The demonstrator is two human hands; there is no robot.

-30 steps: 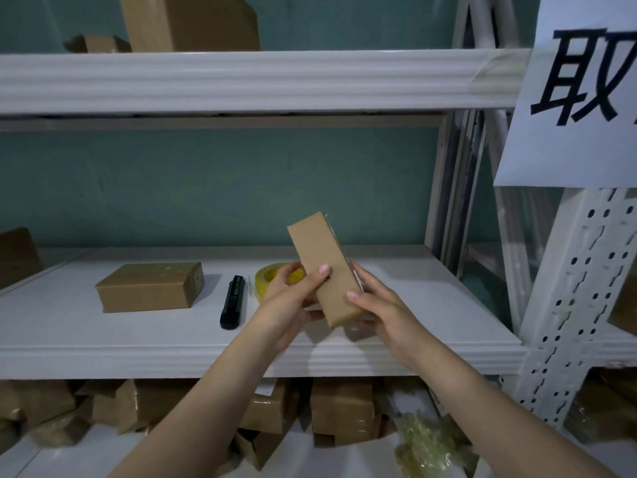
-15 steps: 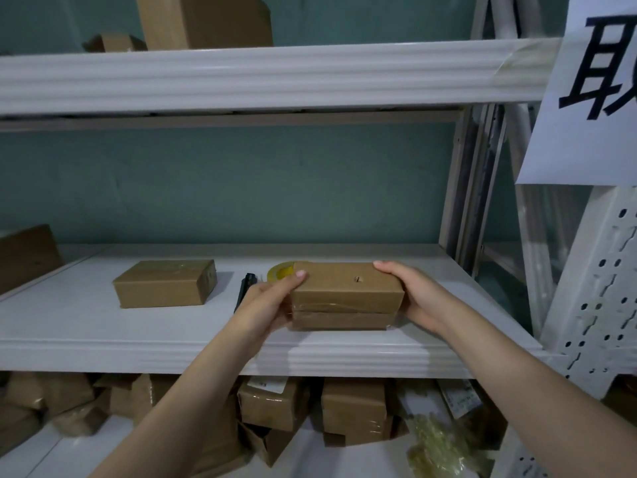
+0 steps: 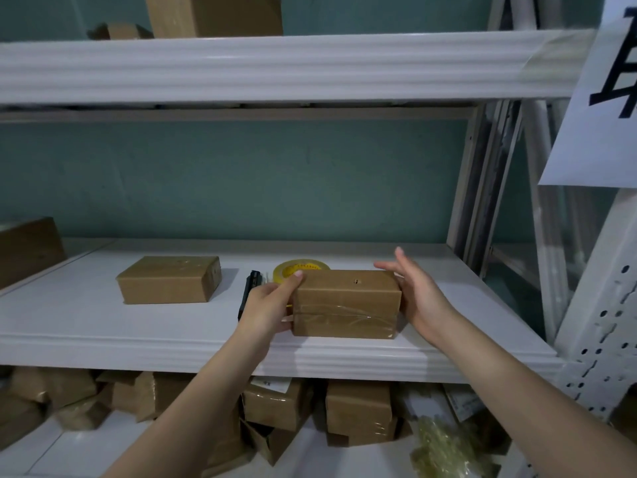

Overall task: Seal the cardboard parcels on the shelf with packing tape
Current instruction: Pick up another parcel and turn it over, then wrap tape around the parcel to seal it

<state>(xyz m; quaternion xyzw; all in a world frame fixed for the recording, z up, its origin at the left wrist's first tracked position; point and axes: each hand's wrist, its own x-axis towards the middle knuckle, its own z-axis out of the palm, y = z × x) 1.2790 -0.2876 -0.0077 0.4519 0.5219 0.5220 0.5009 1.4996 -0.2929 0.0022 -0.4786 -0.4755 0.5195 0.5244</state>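
The parcel (image 3: 346, 303) sits at centre frame on the shelf (image 3: 103, 326), clear tape across its front. The left hand (image 3: 267, 305) clasps its left end; the right hand (image 3: 418, 298) is spread beside it. Setting-down step, seemingly; next, the tape roll (image 3: 300, 269) behind needs reaching.

On my white shelf (image 3: 103, 326) I count two taped cardboard parcels: one (image 3: 344, 305) by my two hands, one (image 3: 169, 279) further left. One yellow tape roll (image 3: 298, 269) and one black cutter (image 3: 246, 291). Underneath, a heap of boxes I cannot count exactly.
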